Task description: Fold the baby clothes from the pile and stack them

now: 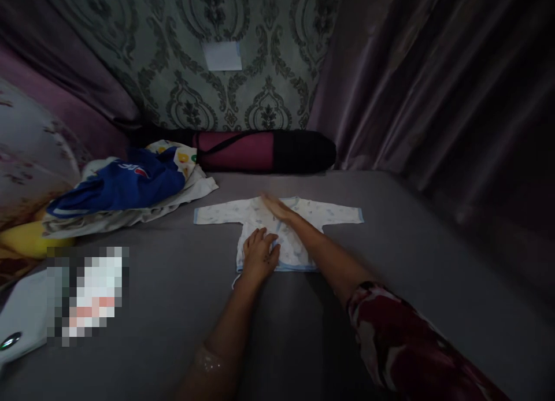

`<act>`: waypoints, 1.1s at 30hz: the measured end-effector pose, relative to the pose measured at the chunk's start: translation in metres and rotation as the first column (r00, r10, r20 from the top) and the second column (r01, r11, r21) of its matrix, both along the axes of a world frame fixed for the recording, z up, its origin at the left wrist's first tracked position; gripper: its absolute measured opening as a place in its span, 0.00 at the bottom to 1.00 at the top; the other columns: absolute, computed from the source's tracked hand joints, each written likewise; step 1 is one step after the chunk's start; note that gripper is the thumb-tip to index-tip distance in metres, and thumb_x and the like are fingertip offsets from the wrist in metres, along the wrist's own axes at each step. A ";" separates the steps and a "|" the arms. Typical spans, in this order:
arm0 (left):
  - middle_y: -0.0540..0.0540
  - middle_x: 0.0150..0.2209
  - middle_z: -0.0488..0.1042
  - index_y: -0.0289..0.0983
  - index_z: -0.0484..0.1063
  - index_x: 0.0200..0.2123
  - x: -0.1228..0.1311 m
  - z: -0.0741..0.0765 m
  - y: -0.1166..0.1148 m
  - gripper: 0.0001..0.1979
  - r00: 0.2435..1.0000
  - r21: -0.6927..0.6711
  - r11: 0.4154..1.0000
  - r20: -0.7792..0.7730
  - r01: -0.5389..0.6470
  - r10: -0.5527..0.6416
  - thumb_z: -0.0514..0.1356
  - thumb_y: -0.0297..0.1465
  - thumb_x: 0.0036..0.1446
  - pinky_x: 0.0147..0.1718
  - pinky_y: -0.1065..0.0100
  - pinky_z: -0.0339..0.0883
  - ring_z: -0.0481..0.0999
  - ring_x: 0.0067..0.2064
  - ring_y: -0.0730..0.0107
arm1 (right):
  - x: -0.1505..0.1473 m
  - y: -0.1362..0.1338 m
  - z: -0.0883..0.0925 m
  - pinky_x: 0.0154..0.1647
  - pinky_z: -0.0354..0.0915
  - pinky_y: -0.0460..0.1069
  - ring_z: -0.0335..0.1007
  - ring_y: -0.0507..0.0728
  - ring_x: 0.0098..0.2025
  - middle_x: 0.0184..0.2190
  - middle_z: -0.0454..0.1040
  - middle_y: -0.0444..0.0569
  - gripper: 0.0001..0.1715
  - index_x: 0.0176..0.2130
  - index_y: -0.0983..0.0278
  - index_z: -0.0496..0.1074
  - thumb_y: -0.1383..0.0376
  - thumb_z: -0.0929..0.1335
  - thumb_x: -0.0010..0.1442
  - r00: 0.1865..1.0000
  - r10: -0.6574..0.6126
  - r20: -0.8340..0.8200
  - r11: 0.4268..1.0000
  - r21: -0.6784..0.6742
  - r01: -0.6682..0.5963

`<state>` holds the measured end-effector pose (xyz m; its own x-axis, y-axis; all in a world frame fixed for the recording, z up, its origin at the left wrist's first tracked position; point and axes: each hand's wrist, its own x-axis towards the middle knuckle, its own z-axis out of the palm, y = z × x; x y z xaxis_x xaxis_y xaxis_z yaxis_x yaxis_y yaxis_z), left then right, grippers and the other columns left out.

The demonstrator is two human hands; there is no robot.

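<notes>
Two bare hands of yours, both over one small white long-sleeved cloth top with pale blue edging and a faint print [292, 248]. Garment lies spread out, front of you, on one grey cloth sheet [173, 297]; two sleeves stretched to either side, two blue-edged cuffs, one white string at its lower left corner.

Your left hand [261, 253] is palm down on the lower part of the top, fingers loosely spread, gripping nothing. Your right hand [275, 207] lies across the upper part near the neckline, fingers extended, unclenched; it is blurred, so you probably can't judge full contact. One dark red-and-white patterned fabric sleeve [390, 326] covers your right arm near the elbow.

Beyond the top: one long dark-red-and-black cylindrical bag [238, 151] against the wall, one strap visible. Left of view: one heap of cloth, with one blue piece [125, 184] uppermost; one yellow soft item [37, 239] beside it; one pale flat object with a shiny oval fitting [26, 311]; one pixelated patch. On the patterned green-grey wallpaper [269, 19], one white rectangular sheet [223, 55].
</notes>
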<state>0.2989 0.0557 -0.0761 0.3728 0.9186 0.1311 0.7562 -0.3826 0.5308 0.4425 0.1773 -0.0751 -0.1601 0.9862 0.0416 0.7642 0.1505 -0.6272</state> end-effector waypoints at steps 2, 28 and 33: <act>0.41 0.57 0.68 0.42 0.72 0.47 0.001 -0.001 0.000 0.13 0.997 0.020 0.997 0.024 -0.069 0.069 0.59 0.35 0.59 0.58 0.54 0.55 0.62 0.61 0.55 | 0.023 -0.002 0.004 0.61 0.55 0.50 0.63 0.55 0.59 0.57 0.71 0.49 0.26 0.63 0.59 0.63 0.61 0.55 0.70 0.978 -0.187 -0.089 0.978 0.077 0.194; 0.38 0.51 0.68 0.37 0.72 0.37 0.006 0.013 -0.004 0.09 0.982 -0.031 0.982 -0.032 -0.186 0.185 0.60 0.30 0.50 0.53 0.52 0.58 0.64 0.55 0.50 | 0.078 -0.041 -0.005 0.55 0.55 0.52 0.62 0.60 0.54 0.53 0.69 0.59 0.20 0.55 0.69 0.66 0.70 0.58 0.65 0.783 -0.518 0.344 0.854 0.259 0.451; 0.42 0.60 0.66 0.39 0.67 0.51 0.006 0.006 -0.005 0.18 0.993 0.147 0.982 0.000 0.120 -0.121 0.54 0.25 0.56 0.58 0.54 0.54 0.59 0.63 0.58 | 0.054 -0.051 -0.012 0.64 0.45 0.56 0.50 0.63 0.65 0.63 0.59 0.62 0.28 0.62 0.74 0.59 0.62 0.54 0.69 0.807 -0.426 0.410 0.904 0.230 0.361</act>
<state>0.3047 0.0509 -0.0700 0.4775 0.8378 0.2646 0.6955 -0.5445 0.4688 0.4968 0.1261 -0.0873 0.2072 0.9581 0.1976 0.9644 -0.1660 -0.2060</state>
